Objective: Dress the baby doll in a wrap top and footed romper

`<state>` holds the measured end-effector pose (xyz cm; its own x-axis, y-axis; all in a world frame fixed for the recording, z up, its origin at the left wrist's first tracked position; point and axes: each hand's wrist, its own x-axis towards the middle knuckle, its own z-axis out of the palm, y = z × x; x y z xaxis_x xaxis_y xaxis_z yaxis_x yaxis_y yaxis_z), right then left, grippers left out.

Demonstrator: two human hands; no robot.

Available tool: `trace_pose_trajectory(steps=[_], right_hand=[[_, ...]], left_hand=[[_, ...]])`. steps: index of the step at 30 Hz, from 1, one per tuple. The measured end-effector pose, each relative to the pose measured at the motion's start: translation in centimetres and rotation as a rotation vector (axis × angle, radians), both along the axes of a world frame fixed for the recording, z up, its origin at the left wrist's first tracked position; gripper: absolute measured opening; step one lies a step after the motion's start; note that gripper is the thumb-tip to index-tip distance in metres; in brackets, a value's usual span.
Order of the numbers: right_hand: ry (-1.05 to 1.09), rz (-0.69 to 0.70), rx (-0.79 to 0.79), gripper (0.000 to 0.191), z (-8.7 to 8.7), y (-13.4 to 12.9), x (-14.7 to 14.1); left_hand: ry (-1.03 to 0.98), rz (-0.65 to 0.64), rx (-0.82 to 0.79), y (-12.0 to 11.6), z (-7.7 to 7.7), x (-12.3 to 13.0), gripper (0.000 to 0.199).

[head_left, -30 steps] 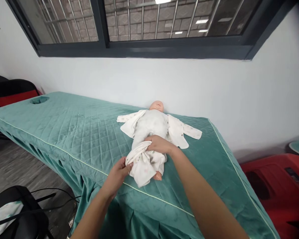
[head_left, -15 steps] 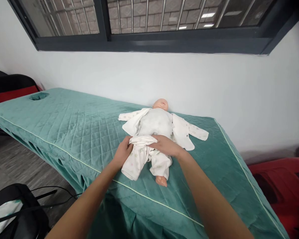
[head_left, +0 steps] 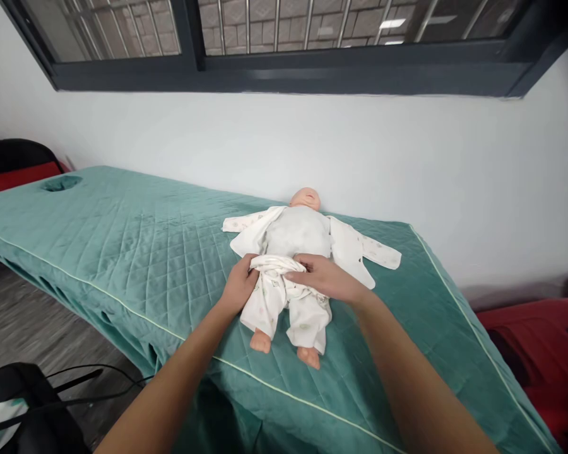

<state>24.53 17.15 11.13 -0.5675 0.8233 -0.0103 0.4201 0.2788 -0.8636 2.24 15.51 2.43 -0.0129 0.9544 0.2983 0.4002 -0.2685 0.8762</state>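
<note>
A baby doll [head_left: 305,198] lies on its back, head toward the wall and feet toward me. White patterned pants [head_left: 307,321] cover its legs, the waistband bunched around the hips, and both bare feet [head_left: 260,341] stick out of the cuffs. My left hand [head_left: 240,284] is closed on the left side of the waistband. On the other side, my right hand [head_left: 329,276] pinches the bunched cloth between thumb and fingers. An open white jacket [head_left: 348,251] lies spread out under the doll, sleeves to both sides. The doll's torso [head_left: 298,230] is pale and cloth-like.
A green quilted cover [head_left: 137,233] lies over the long bed, which has a round hole [head_left: 61,183] at its far left. The wall and a barred window [head_left: 284,69] stand behind. Red plastic [head_left: 525,359] is at the right; a black bag-like object [head_left: 33,403] and cables are lower left.
The pants have been pulled up a little, and the foot on the left now shows below its cuff. Both hands keep hold of the waistband, shifted slightly right.
</note>
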Motion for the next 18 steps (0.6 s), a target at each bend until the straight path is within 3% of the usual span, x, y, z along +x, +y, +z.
trace_pose_trajectory(steps=[3, 6, 9, 11, 14, 16, 18], right_hand=[[0.148, -0.058, -0.133, 0.034, 0.6, 1.1, 1.0], [0.329, -0.192, -0.274, 0.033, -0.5, 2.0, 1.0], [0.443, -0.231, -0.308, 0.033, -1.8, 2.2, 0.8], [0.467, -0.221, -0.288, 0.033, -2.4, 2.1, 0.9], [0.464, -0.185, -0.300, 0.030, -2.6, 2.2, 1.3], [0.450, -0.161, -0.310, 0.027, -2.7, 2.2, 1.6], [0.424, -0.131, -0.314, 0.025, -2.6, 2.1, 1.8]], left_hand=[[-0.014, 0.008, -0.022, -0.3, 0.3, 0.3, 0.017], [-0.070, -0.011, -0.019, -0.7, 0.8, 0.2, 0.015], [-0.157, -0.160, 0.012, -0.3, 1.7, -0.4, 0.017], [-0.219, -0.270, -0.044, 0.7, 2.8, -0.8, 0.026], [-0.225, -0.319, -0.199, 3.2, 4.8, -0.9, 0.045], [-0.124, -0.381, -0.259, 4.7, 6.1, -0.6, 0.044], [0.002, -0.530, -0.274, 5.6, 7.0, -0.3, 0.035]])
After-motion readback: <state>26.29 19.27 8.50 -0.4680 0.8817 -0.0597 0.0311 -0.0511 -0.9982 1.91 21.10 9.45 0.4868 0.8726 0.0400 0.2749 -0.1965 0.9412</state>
